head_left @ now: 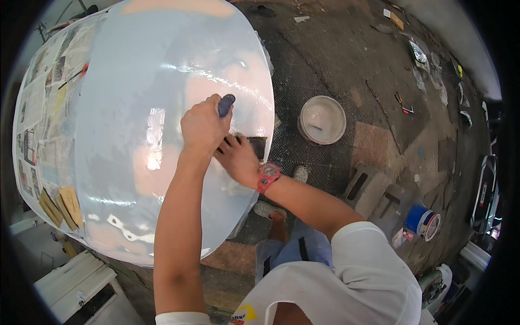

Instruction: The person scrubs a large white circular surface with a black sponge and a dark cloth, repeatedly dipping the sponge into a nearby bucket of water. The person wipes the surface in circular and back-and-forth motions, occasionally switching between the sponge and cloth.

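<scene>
A large curved vehicle panel (127, 103), pale grey-blue with peach patches and a wet shine, lies in front of me. My left hand (205, 123) is closed around a dark blue object (226, 105), perhaps a sponge or rolled cloth, just above the panel's right half. Below it, my right hand (239, 160), with a red watch (268, 177) on the wrist, presses a dark sheet of sandpaper (258, 146) against the surface near the right edge. Part of the sheet is hidden under the fingers, which are bent over it.
Newspaper (46, 97) masks the panel's left side, where folded yellowish sandpaper sheets (60, 207) rest. On the dark floor at right stand a white bucket (322, 120) of cloudy water, a grey step stool (374, 187) and a blue can (423, 222). A white cabinet (76, 279) is at lower left.
</scene>
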The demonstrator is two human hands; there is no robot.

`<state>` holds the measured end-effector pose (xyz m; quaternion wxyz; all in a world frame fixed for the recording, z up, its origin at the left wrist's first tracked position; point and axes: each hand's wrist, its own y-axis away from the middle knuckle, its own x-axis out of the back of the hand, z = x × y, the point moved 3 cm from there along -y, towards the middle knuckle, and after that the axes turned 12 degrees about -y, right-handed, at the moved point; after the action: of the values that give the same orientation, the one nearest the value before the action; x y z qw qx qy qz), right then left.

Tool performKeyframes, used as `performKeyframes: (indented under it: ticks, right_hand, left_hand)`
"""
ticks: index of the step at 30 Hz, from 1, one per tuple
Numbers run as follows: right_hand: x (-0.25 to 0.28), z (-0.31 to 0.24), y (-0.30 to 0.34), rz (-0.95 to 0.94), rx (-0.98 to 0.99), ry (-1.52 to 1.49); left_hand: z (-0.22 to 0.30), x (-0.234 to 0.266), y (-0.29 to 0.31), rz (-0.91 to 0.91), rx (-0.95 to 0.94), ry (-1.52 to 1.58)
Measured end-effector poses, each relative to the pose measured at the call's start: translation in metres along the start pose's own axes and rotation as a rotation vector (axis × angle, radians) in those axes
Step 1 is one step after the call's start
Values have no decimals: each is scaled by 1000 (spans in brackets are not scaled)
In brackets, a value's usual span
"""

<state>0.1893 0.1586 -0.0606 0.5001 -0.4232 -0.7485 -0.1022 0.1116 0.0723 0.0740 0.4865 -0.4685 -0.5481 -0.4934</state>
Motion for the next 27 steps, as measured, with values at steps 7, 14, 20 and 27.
performKeyframes:
  ticks: [7,14,20,27]
  right_hand:
    - [62,167,-131,136,-393,-21]
    - [28,87,1,85,-162,65]
    - [57,173,-62,20,-301,50]
    - [52,189,-115,131,-505,72]
  left_hand:
    - [-70,-32,51,196,-110,108]
    - [-120,-91,90,234,-263,-54]
    - [-119,-93,92,251,-214,-70]
    - [-114,-96,85,227,-214,-76]
